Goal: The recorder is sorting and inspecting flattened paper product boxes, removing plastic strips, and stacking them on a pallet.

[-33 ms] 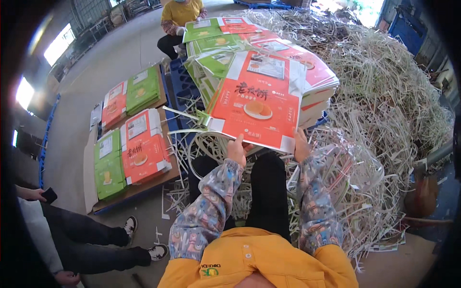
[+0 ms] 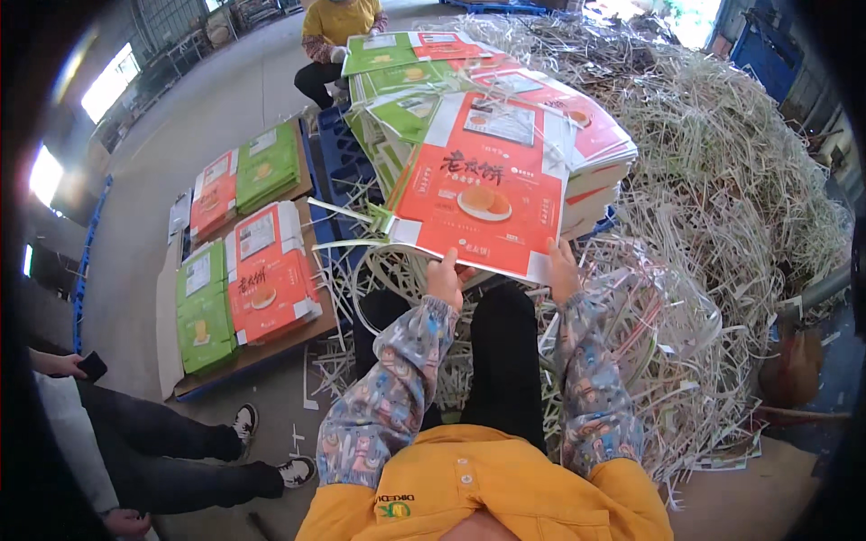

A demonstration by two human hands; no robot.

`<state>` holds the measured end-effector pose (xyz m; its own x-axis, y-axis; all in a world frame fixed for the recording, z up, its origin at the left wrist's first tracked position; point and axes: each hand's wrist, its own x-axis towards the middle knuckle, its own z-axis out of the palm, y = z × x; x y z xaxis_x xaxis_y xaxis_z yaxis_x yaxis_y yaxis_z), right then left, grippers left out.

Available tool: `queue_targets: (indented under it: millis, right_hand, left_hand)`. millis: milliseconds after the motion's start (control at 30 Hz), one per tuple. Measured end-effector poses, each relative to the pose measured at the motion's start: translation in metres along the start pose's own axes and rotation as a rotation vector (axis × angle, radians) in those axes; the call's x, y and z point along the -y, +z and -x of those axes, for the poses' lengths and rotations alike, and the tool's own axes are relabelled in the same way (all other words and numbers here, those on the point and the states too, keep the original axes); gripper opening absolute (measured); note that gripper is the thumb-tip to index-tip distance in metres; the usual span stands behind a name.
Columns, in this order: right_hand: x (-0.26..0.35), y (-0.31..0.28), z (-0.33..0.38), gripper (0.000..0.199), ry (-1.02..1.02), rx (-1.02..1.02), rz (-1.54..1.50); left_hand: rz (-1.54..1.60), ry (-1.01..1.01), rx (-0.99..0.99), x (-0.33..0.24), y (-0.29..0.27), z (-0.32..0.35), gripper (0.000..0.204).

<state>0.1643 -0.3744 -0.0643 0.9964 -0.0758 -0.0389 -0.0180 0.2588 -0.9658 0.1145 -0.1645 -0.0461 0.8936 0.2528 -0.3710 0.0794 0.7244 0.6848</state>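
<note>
Carton blank, printed red, overlaps the near side of the carton stack, its near edge pinched by left hand and right hand; paper strips left of the stack could snag and crease it.

The left pallet carries four stacks: one on its near left corner, one near right, one far left, one far right. Right of it, the middle pallet bears the large pile. A front sheet slants across the pile's near side, its near edge between left hand and right hand; whether its far end touches the pile is hard to tell. A strip heap lies right of and behind the pile. A co-worker is beyond the pile's far left corner; a bystander stands before the left pallet.
</note>
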Motion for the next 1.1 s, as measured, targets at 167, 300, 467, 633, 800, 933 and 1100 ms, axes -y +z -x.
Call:
queue_targets:
  millis: [167,300,467,633,800,933,1100]
  right_hand:
    - [0.005,0.02,0.007,0.026,-0.128,-0.054,0.343]
    - [0.015,0.007,0.009,0.029,-0.025,-0.031,0.154]
    - [0.015,-0.007,0.016,0.036,0.019,0.071,-0.143]
    - [0.002,0.014,0.033,0.031,-0.026,-0.036,-0.256]
    - [-0.011,0.028,0.016,0.023,-0.218,-0.351,-0.027]
    - [0.005,-0.01,-0.009,0.02,-0.247,-0.394,0.134]
    - [0.022,-0.064,-0.021,0.028,-0.139,-0.003,-0.41]
  left_hand:
    - [-0.029,0.13,-0.075,-0.003,-0.002,0.003,0.019]
    - [-0.641,-0.373,0.312,-0.046,-0.005,0.024,0.019]
    - [-1.136,0.911,0.133,-0.101,-0.005,-0.006,0.024]
    - [-1.703,1.142,-0.26,-0.137,-0.03,-0.091,0.05]
    - [-1.57,0.501,0.121,-0.136,-0.047,-0.113,0.049]
    - [-1.132,0.214,0.361,-0.126,-0.041,-0.097,0.049]
    - [-0.539,-0.077,0.516,-0.11,-0.022,-0.066,0.035]
